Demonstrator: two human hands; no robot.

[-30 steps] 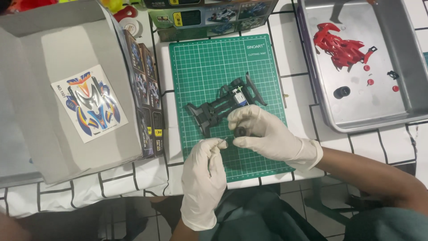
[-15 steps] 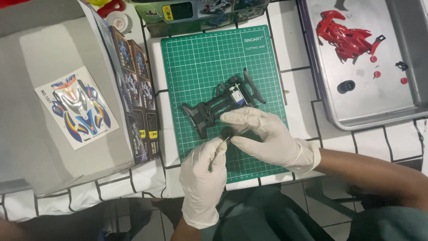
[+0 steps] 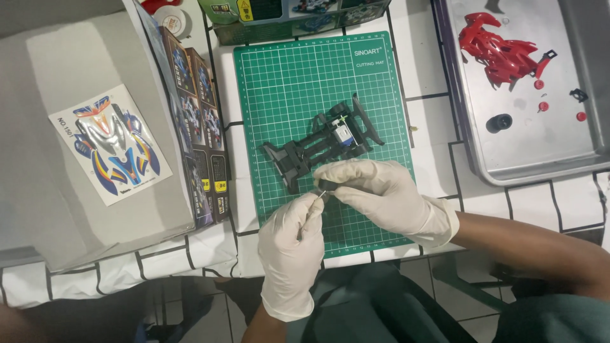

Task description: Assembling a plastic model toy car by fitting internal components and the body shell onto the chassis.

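Nearest the camera, the left hand [image 3: 293, 244], gloved in white, is reaching up from the near edge of the green cutting mat [image 3: 279, 82], its thumb and forefinger pinched together on a small thin part [image 3: 323, 194] too tiny to identify. The gloved right hand [image 3: 375, 190] is coming in from the right, its fingertips closing on the same part, so both hands are meeting over the mat's near half. Just beyond them the black toy car chassis [image 3: 321, 141] is lying on the mat's middle. Farther off, a metal tray [image 3: 553, 159] is holding a red car body [image 3: 502, 51] by the table's right edge; an open cardboard box [image 3: 70, 209] with a sticker sheet [image 3: 114, 143] is sitting left.
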